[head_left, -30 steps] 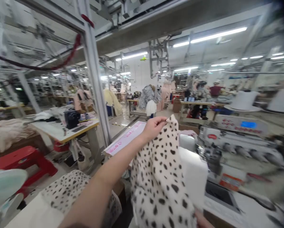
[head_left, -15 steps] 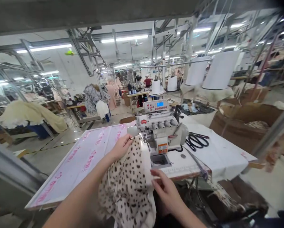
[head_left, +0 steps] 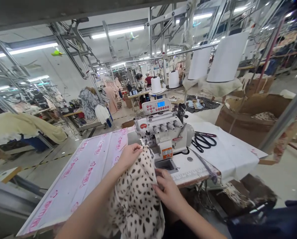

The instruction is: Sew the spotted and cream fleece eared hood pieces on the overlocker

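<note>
Spotted fabric [head_left: 141,189] hangs over the near table edge [head_left: 193,177]; open floor beyond

Bright tube lights [head_left: 118,32] hang above a glossy pale floor [head_left: 64,149] and a plain white wall [head_left: 64,78].

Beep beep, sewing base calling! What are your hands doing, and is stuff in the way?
Left hand pinching spotted cloth near sewing machine. Right hand at cloth's edge. Nothing seen blocking.
</note>
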{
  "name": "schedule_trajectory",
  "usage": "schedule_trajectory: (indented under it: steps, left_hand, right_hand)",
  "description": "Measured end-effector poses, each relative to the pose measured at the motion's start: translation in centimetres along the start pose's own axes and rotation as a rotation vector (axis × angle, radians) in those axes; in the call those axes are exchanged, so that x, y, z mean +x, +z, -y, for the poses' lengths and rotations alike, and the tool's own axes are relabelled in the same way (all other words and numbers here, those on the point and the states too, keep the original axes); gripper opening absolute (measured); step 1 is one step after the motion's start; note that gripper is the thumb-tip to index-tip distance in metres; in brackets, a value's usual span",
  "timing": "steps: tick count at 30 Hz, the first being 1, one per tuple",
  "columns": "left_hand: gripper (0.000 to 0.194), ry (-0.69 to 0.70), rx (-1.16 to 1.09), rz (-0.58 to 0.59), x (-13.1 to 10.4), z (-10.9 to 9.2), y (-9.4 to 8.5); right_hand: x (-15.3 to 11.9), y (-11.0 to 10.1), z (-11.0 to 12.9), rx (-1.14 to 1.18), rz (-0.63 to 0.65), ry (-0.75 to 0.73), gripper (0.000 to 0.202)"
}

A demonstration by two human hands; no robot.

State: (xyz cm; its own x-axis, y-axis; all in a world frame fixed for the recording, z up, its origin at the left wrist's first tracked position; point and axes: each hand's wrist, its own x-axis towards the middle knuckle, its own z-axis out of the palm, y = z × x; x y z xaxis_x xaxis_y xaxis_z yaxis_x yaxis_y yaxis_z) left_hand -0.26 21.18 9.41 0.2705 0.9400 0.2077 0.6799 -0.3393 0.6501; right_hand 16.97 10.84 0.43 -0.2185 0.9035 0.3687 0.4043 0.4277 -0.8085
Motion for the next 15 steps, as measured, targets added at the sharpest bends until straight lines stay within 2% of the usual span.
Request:
schedule_trajectory:
  steps: [2,5,9,15]
  left_hand:
    - [0.017,-0.009,0.020,0.006,-0.3,-0.1,0.0]
    - [0.015,-0.021,0.041,0.052,-1.2,-0.4,-0.3]
    - [0.015,-0.033,0.098,0.100,-2.2,-0.9,-0.6]
    - [0.009,-0.018,0.172,0.062,-2.2,-0.9,-0.3]
  right_hand:
    - [-0.2,0.5,-0.1,0.027,0.104,0.065,0.012]
    - [-1.3,2.0,-0.2,0.203,0.212,0.128,0.013]
    - [-2.5,3.3,-0.3,0.409,0.223,0.180,0.010]
    - [-2.4,3.6,-0.5,0.495,0.245,0.246,0.011]
